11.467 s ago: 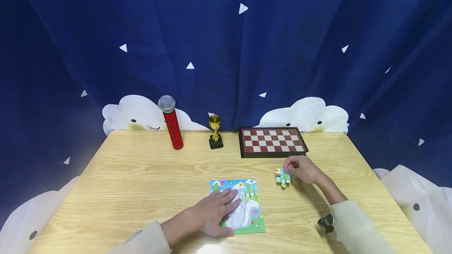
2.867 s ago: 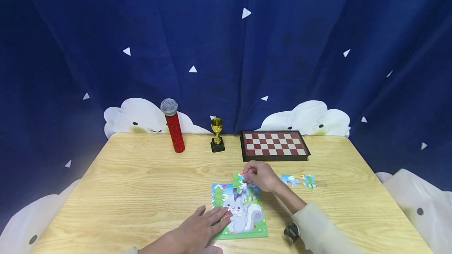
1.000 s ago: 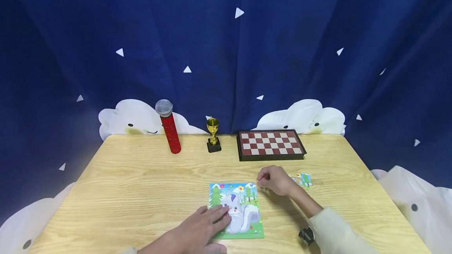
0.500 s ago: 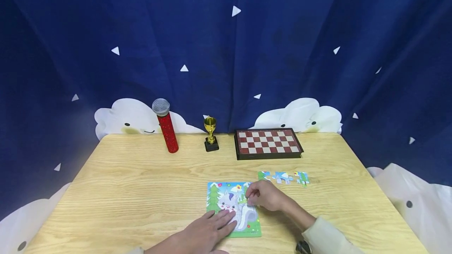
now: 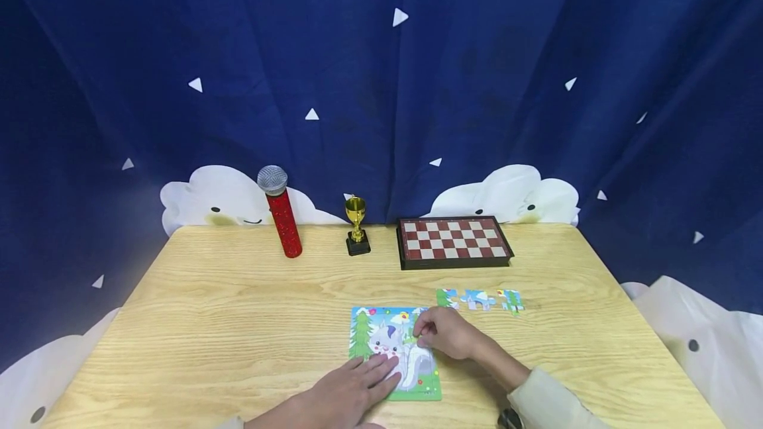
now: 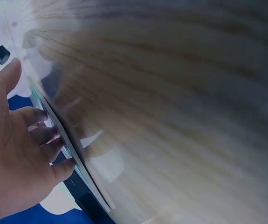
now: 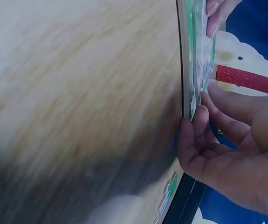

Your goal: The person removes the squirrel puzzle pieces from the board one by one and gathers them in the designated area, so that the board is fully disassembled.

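We have the squirrel puzzle [image 5: 409, 357] lying flat on the table [image 5: 238, 323], roughly square, so no real long axis; its far edge runs across, left to right. Left hand [image 5: 346, 390] rests on its lower left part, fingers laid straight, gripping nothing. Right hand [image 5: 448, 333] is at the upper right edge, fingers curled; from the right wrist view we read a pinch on the puzzle, thumb over the face, fingertips at the side. Whether a piece is lifted there, we can't tell; the hand hides it.

Key relation: three loose pieces lie in a row beyond the puzzle's upper right corner, running roughly parallel to the far edge. We see the left piece [image 5: 442, 298] just past the right hand's knuckles, the middle piece [image 5: 475, 296] next, then the right piece [image 5: 514, 301] farthest out. All sit apart from the puzzle, between it and the chessboard [image 5: 454, 238]. Right hand is clearly nearer to all three; from the left hand, they lie across the puzzle.
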Tool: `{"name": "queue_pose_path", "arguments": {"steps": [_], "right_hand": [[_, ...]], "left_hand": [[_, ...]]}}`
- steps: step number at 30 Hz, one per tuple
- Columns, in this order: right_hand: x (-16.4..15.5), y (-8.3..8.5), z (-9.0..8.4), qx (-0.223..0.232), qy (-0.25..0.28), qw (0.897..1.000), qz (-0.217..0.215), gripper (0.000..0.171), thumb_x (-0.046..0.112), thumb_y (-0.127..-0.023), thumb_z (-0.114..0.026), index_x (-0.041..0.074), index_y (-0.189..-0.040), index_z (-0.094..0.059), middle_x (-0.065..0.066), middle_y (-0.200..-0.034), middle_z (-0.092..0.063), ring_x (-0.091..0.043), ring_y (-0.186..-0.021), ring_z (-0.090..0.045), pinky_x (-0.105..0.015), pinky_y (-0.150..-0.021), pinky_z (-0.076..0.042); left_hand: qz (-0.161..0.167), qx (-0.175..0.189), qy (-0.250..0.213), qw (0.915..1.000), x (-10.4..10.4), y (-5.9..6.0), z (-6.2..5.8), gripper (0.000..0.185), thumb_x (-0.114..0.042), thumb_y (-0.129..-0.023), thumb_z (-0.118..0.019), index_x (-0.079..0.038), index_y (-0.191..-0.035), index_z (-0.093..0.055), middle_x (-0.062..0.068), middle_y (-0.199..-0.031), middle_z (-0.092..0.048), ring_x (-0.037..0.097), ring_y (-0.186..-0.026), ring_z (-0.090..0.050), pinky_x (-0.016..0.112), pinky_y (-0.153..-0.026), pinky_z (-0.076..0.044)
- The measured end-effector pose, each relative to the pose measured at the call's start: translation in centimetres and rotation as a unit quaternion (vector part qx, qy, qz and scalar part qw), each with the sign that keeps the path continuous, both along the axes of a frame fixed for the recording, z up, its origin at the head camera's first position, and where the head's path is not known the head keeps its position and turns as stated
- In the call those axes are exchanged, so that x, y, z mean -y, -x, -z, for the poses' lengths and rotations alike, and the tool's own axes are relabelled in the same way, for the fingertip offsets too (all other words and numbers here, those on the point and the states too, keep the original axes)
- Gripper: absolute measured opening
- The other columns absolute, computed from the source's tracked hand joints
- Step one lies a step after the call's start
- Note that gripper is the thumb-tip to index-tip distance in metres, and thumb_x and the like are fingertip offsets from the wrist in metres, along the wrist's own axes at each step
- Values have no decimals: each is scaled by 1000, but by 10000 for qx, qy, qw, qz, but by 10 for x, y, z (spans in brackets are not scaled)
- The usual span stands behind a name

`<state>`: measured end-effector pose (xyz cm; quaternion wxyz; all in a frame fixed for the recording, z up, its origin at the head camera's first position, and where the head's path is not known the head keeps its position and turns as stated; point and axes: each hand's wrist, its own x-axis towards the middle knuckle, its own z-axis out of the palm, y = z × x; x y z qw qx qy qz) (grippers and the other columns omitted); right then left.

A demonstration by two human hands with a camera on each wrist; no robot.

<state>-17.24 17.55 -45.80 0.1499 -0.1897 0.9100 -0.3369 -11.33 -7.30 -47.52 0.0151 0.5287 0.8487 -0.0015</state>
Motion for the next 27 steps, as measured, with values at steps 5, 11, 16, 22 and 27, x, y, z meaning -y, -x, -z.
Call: {"name": "queue_pose_path", "arguments": {"steps": [5,11,16,22,27], "right_hand": [[0,1,-1,-70,-75,9999,-45,3,7,-83,-69,9,-85,-67,3,-78,-57,-10,-72,-50,-20,-62,-43],[0,2,-3,-50,-57,9999,-93,3,6,-84,-67,9,-86,-66,4,-79,-59,-9,-74,-52,-20,-64,-44],[-1,3,-4,147,92,9998,-62,5,2,-86,-62,6,-88,-65,1,-80,-61,-10,-75,-54,-20,-65,-45],[-5,2,-6,570,836,9948,67,9,-2,-86,-60,-1,-95,-62,-9,-81,-62,-14,-73,-56,-19,-61,-47],[-11,2,-10,747,1139,9906,77,10,-2,-86,-61,-3,-95,-62,-10,-82,-64,-15,-72,-59,-27,-61,-51]], "left_hand": [[6,8,61,10000,0,1,1,76,-64,-95,-19,-11,-146,-38,11,-153,-35,24,-140,-36,42,-103,-43],[-23,195,33,9998,0,2,0,77,-65,-94,-17,-11,-146,-36,10,-153,-34,24,-140,-36,42,-103,-43],[-46,242,27,9997,0,2,-1,77,-65,-94,-17,-11,-146,-37,10,-153,-34,24,-140,-36,42,-103,-42],[-58,313,32,9995,-1,3,0,76,-64,-95,-20,-12,-146,-37,9,-154,-33,24,-141,-35,42,-104,-41],[-54,290,61,9995,-1,3,-1,75,-64,-95,-21,-12,-147,-36,9,-154,-33,23,-141,-35,42,-104,-41]]}}
